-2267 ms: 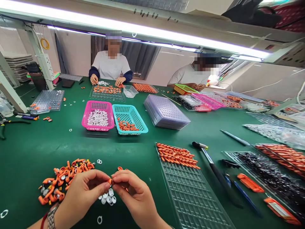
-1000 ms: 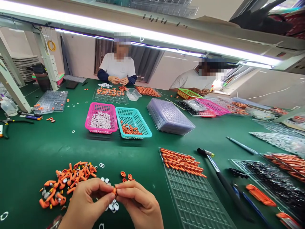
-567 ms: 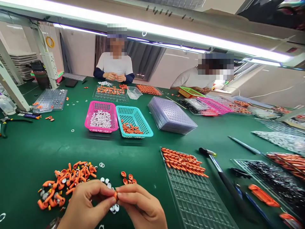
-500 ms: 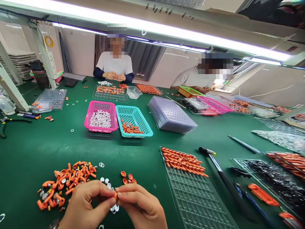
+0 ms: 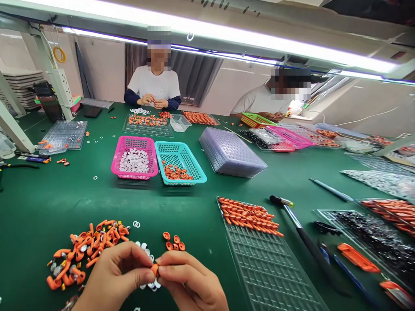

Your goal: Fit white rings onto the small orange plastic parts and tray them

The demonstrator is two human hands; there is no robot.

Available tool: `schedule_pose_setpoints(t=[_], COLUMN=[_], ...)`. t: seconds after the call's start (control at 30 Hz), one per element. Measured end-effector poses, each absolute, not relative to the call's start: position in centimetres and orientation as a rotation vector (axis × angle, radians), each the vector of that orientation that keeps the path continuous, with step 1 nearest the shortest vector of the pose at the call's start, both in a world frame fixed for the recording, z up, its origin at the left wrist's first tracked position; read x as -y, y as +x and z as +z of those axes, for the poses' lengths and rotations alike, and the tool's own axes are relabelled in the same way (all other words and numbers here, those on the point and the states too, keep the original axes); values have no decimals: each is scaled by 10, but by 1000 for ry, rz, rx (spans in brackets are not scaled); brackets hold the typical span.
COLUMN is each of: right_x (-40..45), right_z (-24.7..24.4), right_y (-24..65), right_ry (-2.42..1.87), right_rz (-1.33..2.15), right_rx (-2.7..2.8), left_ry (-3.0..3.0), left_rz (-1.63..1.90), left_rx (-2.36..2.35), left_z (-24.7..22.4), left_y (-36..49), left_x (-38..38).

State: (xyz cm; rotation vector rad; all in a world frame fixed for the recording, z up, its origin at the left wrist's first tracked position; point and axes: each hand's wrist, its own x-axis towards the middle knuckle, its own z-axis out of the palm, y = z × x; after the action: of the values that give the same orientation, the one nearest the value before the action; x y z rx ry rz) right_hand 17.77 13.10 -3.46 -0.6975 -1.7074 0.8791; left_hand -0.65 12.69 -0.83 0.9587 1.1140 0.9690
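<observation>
A small orange piece is pinched between the fingertips of both hands, low in the view. My left hand grips it from the left, my right hand from the right; the fingers hide much of it. Left of the hands lies a pile of orange earpiece-like parts, some with metal and yellow bits. White discs lie behind and beneath the fingertips. Just beyond my right hand sit several orange caps.
Pink basket holds white discs; blue basket holds orange caps. Right are stacked clear trays, a partly filled tray, a black-handled tool and a tray of dark parts. Two people sit across the table.
The camera view has shifted slightly. Both hands still pinch the orange piece, which is a little lower and more visible between the fingertips.
</observation>
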Motion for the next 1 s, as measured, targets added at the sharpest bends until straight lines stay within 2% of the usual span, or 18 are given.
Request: schedule_pose_setpoints(t=[0.2,0.53,1.0], right_x=[-133,-133,-134], right_z=[-30,-32,-30], right_y=[176,174,172], right_ry=[-695,-733,-747], right_rz=[907,1008,958], right_rx=[1664,1554,1595], left_ry=[1014,1432,1674], left_rz=[662,476,511], left_rx=[-993,-1149,-1194], left_z=[-4,12,-4], left_y=[-7,-5,0], left_x=[-133,-120,-116])
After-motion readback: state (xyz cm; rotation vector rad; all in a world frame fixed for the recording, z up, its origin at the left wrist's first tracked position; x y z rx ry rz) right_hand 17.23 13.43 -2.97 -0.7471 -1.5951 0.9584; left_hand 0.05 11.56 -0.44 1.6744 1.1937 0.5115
